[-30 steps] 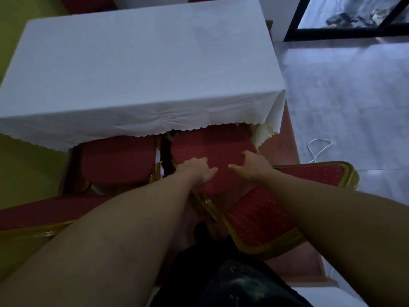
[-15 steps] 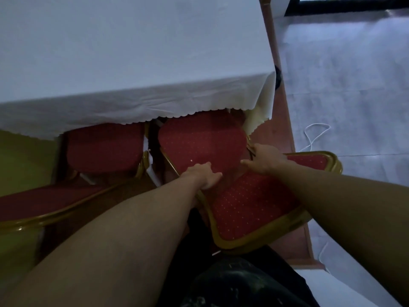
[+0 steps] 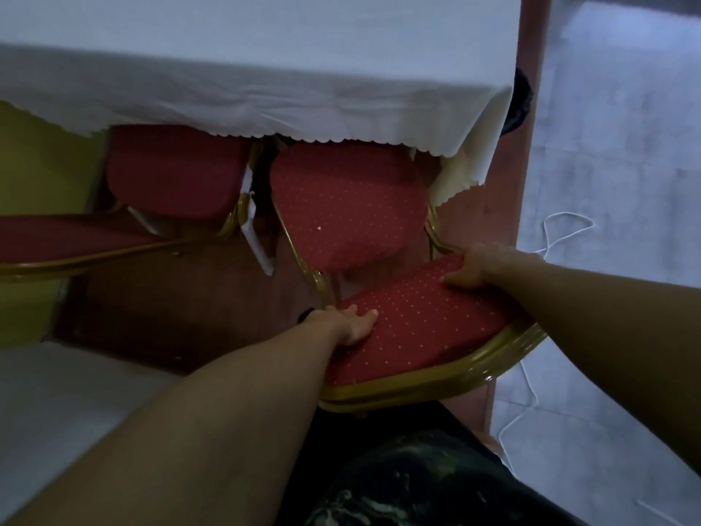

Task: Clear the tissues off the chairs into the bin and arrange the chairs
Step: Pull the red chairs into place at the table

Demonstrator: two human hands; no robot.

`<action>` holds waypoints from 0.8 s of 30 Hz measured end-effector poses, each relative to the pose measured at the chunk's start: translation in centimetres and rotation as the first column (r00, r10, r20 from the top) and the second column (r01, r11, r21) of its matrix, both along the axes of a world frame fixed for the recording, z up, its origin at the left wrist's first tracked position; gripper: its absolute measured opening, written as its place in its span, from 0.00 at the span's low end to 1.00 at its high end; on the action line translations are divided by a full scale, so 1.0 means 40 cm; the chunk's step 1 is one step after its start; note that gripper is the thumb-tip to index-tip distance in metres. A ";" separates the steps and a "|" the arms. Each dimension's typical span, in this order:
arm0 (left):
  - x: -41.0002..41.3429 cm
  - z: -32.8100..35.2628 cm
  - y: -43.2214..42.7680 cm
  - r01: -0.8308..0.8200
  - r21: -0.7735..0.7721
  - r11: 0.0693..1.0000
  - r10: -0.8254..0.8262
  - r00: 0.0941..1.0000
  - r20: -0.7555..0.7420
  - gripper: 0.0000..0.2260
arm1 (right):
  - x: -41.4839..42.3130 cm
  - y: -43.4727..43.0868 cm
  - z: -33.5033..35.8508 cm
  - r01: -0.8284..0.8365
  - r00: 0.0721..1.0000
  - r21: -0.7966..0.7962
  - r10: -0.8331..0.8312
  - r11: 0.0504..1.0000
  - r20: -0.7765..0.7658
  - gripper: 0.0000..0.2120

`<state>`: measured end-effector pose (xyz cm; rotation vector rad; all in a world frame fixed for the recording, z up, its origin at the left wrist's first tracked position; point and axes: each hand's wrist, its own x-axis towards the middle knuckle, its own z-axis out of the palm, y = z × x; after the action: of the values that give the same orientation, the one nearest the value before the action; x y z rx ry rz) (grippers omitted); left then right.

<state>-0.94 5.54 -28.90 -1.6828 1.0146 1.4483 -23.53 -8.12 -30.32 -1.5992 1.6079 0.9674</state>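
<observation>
Head view: both hands grip the near chair's backrest

The near chair (image 3: 349,206) faces the worktop (image 3: 265,51), its seat front tucked under the white cloth's scalloped hem. Its backrest runs from lower left to upper right, skewed to that hem. The left hand (image 3: 352,324) clasps the backrest's left edge and the right hand (image 3: 478,269) clasps its far right corner. A second chair (image 3: 174,172) stands just beside on the left, across a narrow gap. To the right lies pale floor (image 3: 614,146) with a white cord (image 3: 561,229).

The tablecloth (image 3: 265,96) hides part of the chair (image 3: 349,206); a white speck (image 3: 319,228) on it is unidentifiable.
</observation>
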 end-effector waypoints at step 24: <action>0.124 0.014 0.027 -0.279 0.137 0.951 0.285 0.958 -0.029 0.46 | 0.063 0.058 -0.013 0.113 0.985 0.018 -0.109 0.993 -0.131 0.64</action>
<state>4.02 6.63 -28.34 -1.7559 0.7052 1.7064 -21.02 -5.79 -30.85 -1.4386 1.7457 1.0466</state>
